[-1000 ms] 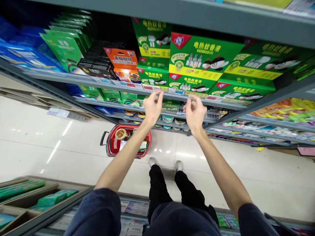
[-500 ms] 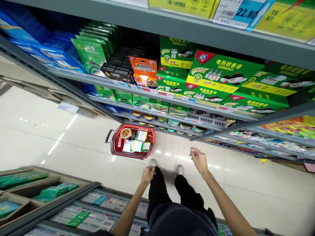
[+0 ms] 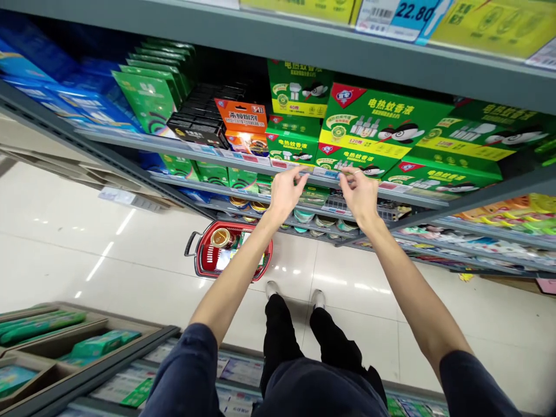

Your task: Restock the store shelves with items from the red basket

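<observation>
left hand (image 3: 285, 194) – half-curled, nothing held | right hand (image 3: 363, 196) – half-curled, nothing held | both near green boxes (image 3: 369, 119)

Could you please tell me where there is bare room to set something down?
Bare floor tiles lie left of the red shopping basket, and right of the right white shoe. The shelf before the left hand and right hand is crowded with mosquito-repellent boxes.
</observation>
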Demonstrator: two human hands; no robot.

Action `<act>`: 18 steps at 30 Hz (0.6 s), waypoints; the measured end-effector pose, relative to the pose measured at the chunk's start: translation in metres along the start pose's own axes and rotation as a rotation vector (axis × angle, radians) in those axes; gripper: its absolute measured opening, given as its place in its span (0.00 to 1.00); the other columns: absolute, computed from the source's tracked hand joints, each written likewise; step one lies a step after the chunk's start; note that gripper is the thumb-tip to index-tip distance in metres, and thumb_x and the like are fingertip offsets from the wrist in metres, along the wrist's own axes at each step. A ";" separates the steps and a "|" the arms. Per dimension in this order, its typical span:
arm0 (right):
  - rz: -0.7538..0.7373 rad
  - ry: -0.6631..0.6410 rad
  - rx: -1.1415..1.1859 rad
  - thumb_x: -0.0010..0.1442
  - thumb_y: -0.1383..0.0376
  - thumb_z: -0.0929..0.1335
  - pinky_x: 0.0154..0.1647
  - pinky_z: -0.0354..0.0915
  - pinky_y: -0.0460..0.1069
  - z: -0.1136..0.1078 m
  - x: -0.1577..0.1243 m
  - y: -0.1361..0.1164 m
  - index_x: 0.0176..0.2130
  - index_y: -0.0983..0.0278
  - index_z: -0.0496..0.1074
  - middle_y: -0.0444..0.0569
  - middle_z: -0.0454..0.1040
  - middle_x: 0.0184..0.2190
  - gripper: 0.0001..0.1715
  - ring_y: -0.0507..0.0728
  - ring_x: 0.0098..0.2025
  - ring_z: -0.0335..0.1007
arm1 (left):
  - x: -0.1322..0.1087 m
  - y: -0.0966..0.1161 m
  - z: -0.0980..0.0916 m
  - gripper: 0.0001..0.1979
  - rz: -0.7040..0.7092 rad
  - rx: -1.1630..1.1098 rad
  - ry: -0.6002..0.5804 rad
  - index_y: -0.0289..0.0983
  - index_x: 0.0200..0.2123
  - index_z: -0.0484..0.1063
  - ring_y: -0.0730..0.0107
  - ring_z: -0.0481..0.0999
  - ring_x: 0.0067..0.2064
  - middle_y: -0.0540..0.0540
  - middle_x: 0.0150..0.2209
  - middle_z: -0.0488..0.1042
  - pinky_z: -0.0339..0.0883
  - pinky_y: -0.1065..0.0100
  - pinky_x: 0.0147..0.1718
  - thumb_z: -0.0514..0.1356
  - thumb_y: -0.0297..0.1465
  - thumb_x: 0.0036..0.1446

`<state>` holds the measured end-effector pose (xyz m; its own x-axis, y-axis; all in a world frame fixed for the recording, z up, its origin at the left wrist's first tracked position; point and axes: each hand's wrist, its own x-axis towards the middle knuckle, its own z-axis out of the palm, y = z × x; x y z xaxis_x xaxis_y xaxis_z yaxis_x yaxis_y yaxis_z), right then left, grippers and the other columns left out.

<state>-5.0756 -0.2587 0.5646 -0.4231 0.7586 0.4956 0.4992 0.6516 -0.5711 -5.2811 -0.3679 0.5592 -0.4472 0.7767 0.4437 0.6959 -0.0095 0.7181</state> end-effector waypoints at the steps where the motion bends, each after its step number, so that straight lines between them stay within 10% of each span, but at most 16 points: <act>1: -0.017 -0.008 -0.024 0.73 0.59 0.69 0.36 0.70 0.48 0.000 0.003 0.001 0.52 0.64 0.81 0.49 0.85 0.35 0.16 0.55 0.29 0.78 | 0.008 0.003 0.004 0.14 0.017 0.016 0.013 0.39 0.54 0.85 0.70 0.69 0.27 0.51 0.26 0.75 0.64 0.68 0.34 0.66 0.34 0.68; 7: -0.074 0.065 0.026 0.75 0.57 0.66 0.37 0.71 0.49 -0.004 -0.001 -0.007 0.49 0.64 0.81 0.51 0.85 0.36 0.17 0.55 0.31 0.79 | 0.006 0.006 0.014 0.15 0.130 -0.027 0.128 0.38 0.50 0.85 0.70 0.72 0.29 0.49 0.30 0.77 0.68 0.67 0.37 0.63 0.41 0.72; 11: 0.071 0.032 0.209 0.75 0.51 0.66 0.34 0.71 0.47 0.011 -0.079 -0.014 0.50 0.63 0.79 0.48 0.83 0.34 0.20 0.54 0.30 0.79 | -0.092 -0.031 0.014 0.18 -0.263 -0.095 0.260 0.38 0.45 0.82 0.71 0.71 0.29 0.51 0.28 0.73 0.67 0.69 0.35 0.60 0.45 0.73; 14: 0.220 -0.374 0.154 0.75 0.51 0.65 0.37 0.73 0.49 0.031 -0.194 -0.014 0.49 0.63 0.79 0.48 0.83 0.32 0.21 0.55 0.29 0.77 | -0.209 -0.086 0.001 0.14 -0.840 0.005 0.037 0.38 0.42 0.81 0.67 0.78 0.37 0.47 0.34 0.80 0.71 0.68 0.42 0.59 0.40 0.73; 18: 0.499 -1.121 -0.111 0.76 0.58 0.62 0.47 0.74 0.53 0.043 -0.350 -0.011 0.54 0.62 0.80 0.53 0.86 0.39 0.21 0.61 0.40 0.85 | -0.325 -0.186 -0.038 0.03 -1.192 0.122 -0.090 0.35 0.36 0.81 0.58 0.82 0.41 0.42 0.33 0.82 0.74 0.60 0.50 0.66 0.26 0.64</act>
<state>-4.9654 -0.5316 0.3697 -0.5553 0.5458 -0.6274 0.8306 0.3267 -0.4509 -5.2871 -0.6429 0.3016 -0.8085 0.2976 -0.5077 -0.0781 0.8008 0.5938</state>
